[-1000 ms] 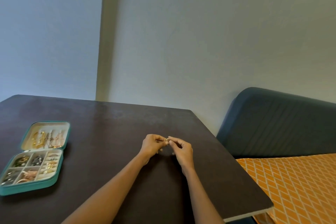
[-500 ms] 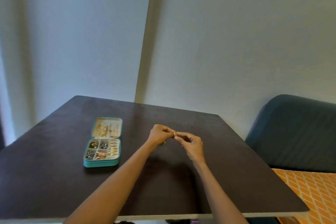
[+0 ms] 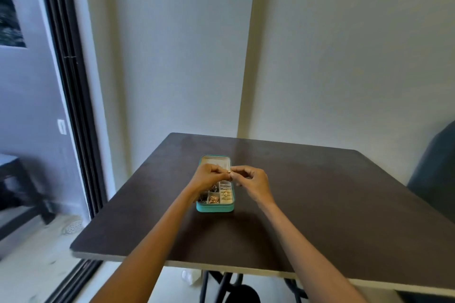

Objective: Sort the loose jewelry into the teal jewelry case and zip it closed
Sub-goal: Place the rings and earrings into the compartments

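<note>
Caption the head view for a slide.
Both hands pinch a small ring above the open teal case.

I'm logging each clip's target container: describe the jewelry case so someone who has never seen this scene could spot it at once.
On the dark brown table, look near the middle, just behind the left hand and right hand, which pinch a small gold piece together. The teal jewelry case lies open there, its cream compartments holding jewelry. It is the only brightly coloured thing on the tabletop.
</note>
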Tool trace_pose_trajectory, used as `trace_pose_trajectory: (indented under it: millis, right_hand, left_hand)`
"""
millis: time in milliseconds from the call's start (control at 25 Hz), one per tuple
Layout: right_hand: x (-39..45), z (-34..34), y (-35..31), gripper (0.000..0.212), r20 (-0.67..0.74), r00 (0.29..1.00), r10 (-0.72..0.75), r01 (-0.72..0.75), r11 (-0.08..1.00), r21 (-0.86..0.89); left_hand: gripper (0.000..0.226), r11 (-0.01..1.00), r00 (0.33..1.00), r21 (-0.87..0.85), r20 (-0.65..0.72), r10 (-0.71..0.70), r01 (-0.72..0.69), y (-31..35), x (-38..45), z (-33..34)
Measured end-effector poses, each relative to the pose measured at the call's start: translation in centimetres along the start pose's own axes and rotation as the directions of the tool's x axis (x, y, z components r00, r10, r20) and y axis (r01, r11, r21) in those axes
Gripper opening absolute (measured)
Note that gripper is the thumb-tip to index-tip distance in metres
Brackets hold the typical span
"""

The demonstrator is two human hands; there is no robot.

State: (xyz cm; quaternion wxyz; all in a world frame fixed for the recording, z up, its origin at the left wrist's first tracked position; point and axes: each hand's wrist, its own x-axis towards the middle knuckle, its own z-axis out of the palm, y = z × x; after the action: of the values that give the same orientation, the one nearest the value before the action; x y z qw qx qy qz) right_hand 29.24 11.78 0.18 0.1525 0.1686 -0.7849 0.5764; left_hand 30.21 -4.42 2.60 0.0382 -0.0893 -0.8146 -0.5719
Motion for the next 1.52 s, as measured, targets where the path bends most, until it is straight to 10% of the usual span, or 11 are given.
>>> trace_pose_trajectory:
  millis: [200, 480, 1520]
  right_hand:
    - [-0.6, 0.6, 0.8, 0.019, 0.049, 0.998, 0.039, -0.038, 0.999, -0.017]
    - [-2.2, -1.5, 1.2, 0.017, 0.181, 0.983, 0.028, -0.015, 0.997, -0.073]
    - [-2.5, -0.6, 0.1, 0.032, 0.270, 0.963, -0.004, 0.101, 0.932, -0.347]
  left_hand:
    - [0.013, 0.963, 0.995, 0.259, 0.087, 0.051, -0.072, -1.4, -0.6, -0.9]
    - [0.058, 0.409, 0.933, 0.841, 0.351, 0.084, -0.353, 0.4, 0.4, -0.9]
    - [0.054, 0.483, 0.989, 0.864, 0.104, 0.107, -0.143, -0.7, -0.5, 0.0]
